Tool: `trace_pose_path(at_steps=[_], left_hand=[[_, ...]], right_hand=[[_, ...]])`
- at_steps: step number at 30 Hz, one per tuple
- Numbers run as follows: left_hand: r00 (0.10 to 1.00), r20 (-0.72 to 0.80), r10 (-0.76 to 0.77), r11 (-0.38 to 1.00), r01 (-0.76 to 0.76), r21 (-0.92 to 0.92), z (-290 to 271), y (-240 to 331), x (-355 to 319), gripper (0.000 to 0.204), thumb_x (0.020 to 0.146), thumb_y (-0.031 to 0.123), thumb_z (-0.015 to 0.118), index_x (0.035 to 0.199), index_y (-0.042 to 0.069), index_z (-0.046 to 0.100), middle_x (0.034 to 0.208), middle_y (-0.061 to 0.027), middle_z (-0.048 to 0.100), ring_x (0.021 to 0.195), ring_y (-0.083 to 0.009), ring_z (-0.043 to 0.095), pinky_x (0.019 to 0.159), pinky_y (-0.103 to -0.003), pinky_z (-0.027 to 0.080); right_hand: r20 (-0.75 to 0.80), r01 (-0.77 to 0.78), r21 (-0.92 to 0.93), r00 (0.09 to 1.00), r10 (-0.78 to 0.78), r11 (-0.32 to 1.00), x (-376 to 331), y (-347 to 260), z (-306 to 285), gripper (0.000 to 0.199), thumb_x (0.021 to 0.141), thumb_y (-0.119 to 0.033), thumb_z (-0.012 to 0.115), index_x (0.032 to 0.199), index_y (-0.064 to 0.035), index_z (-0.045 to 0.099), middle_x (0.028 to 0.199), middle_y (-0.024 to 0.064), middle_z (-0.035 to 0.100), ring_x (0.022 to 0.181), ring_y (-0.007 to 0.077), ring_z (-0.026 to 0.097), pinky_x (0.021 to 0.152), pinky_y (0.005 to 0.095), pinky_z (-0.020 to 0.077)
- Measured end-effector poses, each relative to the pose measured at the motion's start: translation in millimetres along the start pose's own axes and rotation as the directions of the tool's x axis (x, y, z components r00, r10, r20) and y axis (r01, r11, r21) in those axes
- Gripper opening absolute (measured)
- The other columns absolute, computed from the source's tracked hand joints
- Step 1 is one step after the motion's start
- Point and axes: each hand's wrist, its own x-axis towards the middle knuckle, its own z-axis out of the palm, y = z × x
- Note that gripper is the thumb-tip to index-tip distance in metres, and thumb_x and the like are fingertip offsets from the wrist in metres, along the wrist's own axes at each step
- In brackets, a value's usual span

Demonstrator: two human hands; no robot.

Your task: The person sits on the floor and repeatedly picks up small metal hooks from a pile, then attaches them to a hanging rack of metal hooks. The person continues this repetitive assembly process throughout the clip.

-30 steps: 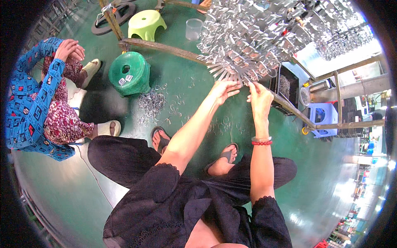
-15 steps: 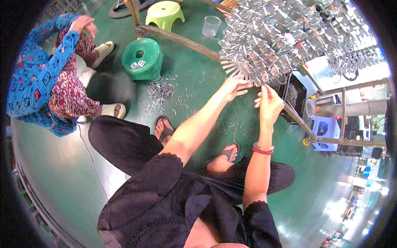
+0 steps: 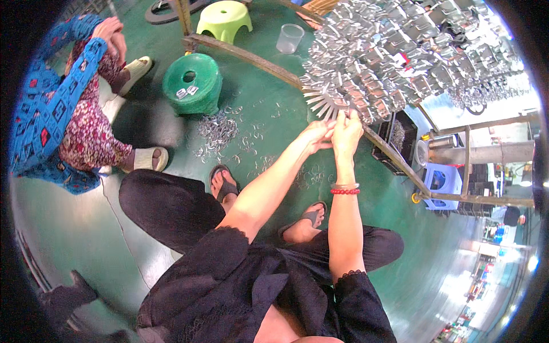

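Observation:
My left hand (image 3: pixel 316 137) and my right hand (image 3: pixel 346 136) meet just below a large cluster of shiny metal clips (image 3: pixel 380 63). Both hands' fingers are closed and pressed close to each other. Whatever lies between them is too small or too hidden to make out. Right above the fingertips, a fan of flat metal strips (image 3: pixel 323 104) sticks out from the cluster's lower left edge. A red bead bracelet (image 3: pixel 345 192) circles my right wrist.
Small metal pieces (image 3: pixel 218 132) are heaped and scattered on the green floor beside a green stool (image 3: pixel 192 86). A wooden rail (image 3: pixel 251 57) runs under the cluster. A black crate (image 3: pixel 394 140) and a blue stool (image 3: pixel 441 184) stand right. A seated person (image 3: pixel 68 114) is at left.
My right hand has moved left and up against my left hand. My left hand has drawn slightly down and closed its fingers. A dark shape has appeared at the lower left.

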Motion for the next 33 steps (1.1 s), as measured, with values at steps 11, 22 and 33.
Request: trace_pose_path(at_steps=[11, 22, 33], left_hand=[[0.911, 0.369, -0.185, 0.979, 0.138, 0.149, -2.7, 45.6, -39.9, 0.046, 0.087, 0.048, 0.054, 0.086, 0.003, 0.061, 0.072, -0.0035, 0.061, 0.058, -0.0084, 0.056, 0.041, -0.019, 0.038], [0.969, 0.212, -0.13, 0.99, 0.138, -0.026, 13.9, 38.0, -29.0, 0.021, 0.084, 0.02, 0.064, 0.095, 0.003, 0.064, 0.08, -0.0062, 0.067, 0.067, -0.0116, 0.062, 0.056, -0.022, 0.05], [0.993, 0.117, -0.021, 0.974, -0.006, 0.227, 30.6, 55.5, -40.3, 0.016, 0.088, 0.027, 0.059, 0.088, 0.011, 0.062, 0.072, 0.005, 0.059, 0.058, -0.0053, 0.051, 0.049, -0.019, 0.042]], right_hand=[[0.339, -0.027, -0.117, 0.938, 0.065, 0.993, 6.6, 31.0, -51.6, 0.023, 0.087, -0.013, 0.053, 0.107, -0.0031, 0.061, 0.055, 0.005, 0.053, 0.043, 0.0105, 0.051, 0.039, 0.0284, 0.0416], [0.283, -0.06, 0.19, 0.959, 0.003, 0.98, -1.1, 30.1, -54.1, 0.027, 0.087, -0.022, 0.059, 0.103, -0.0003, 0.063, 0.06, 0.0006, 0.058, 0.044, 0.0048, 0.045, 0.042, 0.0207, 0.0347], [-0.14, 0.2, 0.011, 0.971, -0.197, 0.98, -5.1, 19.8, -22.7, 0.017, 0.084, -0.013, 0.059, 0.085, 0.0029, 0.066, 0.058, 0.004, 0.06, 0.051, 0.0077, 0.053, 0.047, 0.0224, 0.0406]])
